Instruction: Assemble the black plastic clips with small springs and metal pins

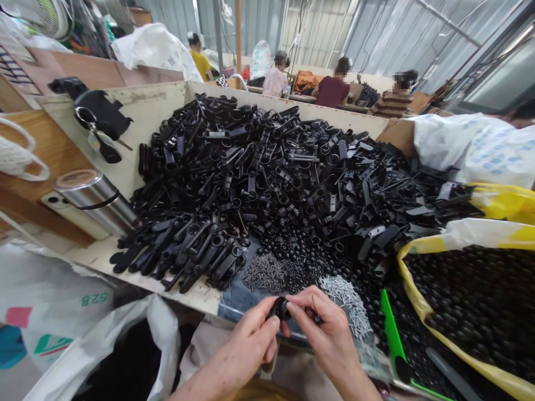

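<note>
1. Black moulded plastic fittings (251, 178) lie in a loose heap across a pale board worktop (98, 259). Small rounded black caps (301, 262) are banked along the near side of the heap.
2. Step in hand: a small round black plastic part (282, 308) is held between both hands, above a denim cloth (238, 303) at the near edge of the worktop. The fingers hide much of the part.
3. Pose: the left hand (246, 340) and right hand (330, 340) rise from the bottom of the view, forearms angled inward, and meet at the part.
4. Finger state: the fingers (305, 303) of both hands are closed in a firm pinch on the part; neither hand is released. A thin dark item shows beside the right fingertips, but its identity cannot be confirmed.
5. Within reach: grey screws (264, 273) and silver pins (345, 303) lie in separate piles just ahead of the hands.
6. To the right: a yellow-lined sack (412, 295) holds more black caps, with a green plastic scoop (390, 334) beside its rim.
7. Beyond the worktop: co-workers (332, 83) sit at a separate bench.
</note>
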Tool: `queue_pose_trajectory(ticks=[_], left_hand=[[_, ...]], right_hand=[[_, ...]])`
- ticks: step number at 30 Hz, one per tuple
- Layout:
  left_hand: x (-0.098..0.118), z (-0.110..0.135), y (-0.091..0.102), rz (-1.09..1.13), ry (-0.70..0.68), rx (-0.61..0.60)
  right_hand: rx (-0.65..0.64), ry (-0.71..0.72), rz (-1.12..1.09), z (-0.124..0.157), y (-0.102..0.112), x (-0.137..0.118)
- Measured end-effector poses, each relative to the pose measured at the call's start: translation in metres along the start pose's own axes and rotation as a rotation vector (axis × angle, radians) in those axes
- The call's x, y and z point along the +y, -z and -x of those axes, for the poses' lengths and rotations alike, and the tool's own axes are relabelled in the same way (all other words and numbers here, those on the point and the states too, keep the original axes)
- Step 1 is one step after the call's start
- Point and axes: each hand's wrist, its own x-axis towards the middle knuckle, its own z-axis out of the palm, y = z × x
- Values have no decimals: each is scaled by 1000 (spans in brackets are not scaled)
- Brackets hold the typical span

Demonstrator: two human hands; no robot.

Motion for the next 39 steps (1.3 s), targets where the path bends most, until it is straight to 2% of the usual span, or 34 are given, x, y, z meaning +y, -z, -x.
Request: queue_pose_trajectory(ticks=[2,6,13,16,19,22,25,29,32,34,36,39], left_hand=[[-5,-3,-3,-27,-56,45],[-12,-7,-6,-224,-259,154],[-29,2,-5,-502,-268,283],[-32,4,-9,-531,-327,253],[-23,7,-12,-520,-300,196],[-9,14,-13,-471,-213,144],[-3,19,-9,-419,-190,65],[-9,12,-6,-499,-261,68],[-19,2,-5,-741,-349,127],[-24,-1,-3,-864,-374,179],[-25,-1,1,-828,-335,232],[-16,2,5,-502,-141,177]], right_hand=[[35,-34,10,5,-5,-1],[127,-61,8,15,-14,-5],[185,-15,43,27,-17,-13],[182,28,80,34,-12,-14],[160,24,95,39,-6,-14],[181,-77,40,40,-2,-14],[219,-232,-88,41,-6,-13],[143,-423,-297,41,-19,-7],[92,-507,-439,34,-22,-2],[38,-530,-443,27,-19,0],[-5,-529,-401,21,-13,1],[-57,-476,-321,12,-7,1]])
